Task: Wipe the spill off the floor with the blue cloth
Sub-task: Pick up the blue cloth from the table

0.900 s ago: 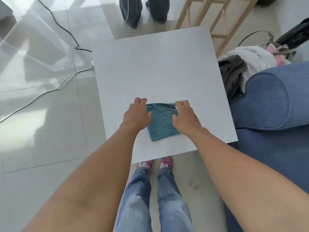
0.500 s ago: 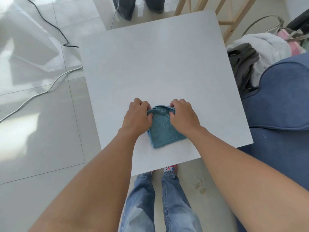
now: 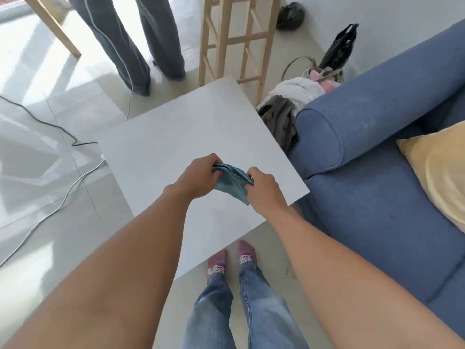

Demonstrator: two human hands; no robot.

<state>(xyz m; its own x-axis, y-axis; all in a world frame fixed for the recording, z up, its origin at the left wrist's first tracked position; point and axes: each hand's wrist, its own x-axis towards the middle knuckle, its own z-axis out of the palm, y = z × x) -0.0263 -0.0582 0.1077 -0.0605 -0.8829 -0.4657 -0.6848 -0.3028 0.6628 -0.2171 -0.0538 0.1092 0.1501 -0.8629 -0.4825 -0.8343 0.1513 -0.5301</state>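
The blue cloth (image 3: 232, 183) is folded and hangs a little above the white table (image 3: 161, 147), pinched at its top edge from both sides. My left hand (image 3: 198, 176) grips its left corner and my right hand (image 3: 263, 188) grips its right corner. A faint brownish spill (image 3: 288, 269) marks the floor right of my feet, partly hidden behind my right forearm.
A blue sofa (image 3: 377, 152) with a yellow cushion (image 3: 442, 167) stands at the right. Clothes and bags (image 3: 297, 96) lie beside its arm. Another person's legs (image 3: 141, 41) and a wooden frame (image 3: 234, 39) stand beyond the table. Cables (image 3: 63, 197) run over the floor at left.
Both hands have lifted the cloth off the table by its far edge, so it now hangs between them. The camera view has tilted up and swung right.
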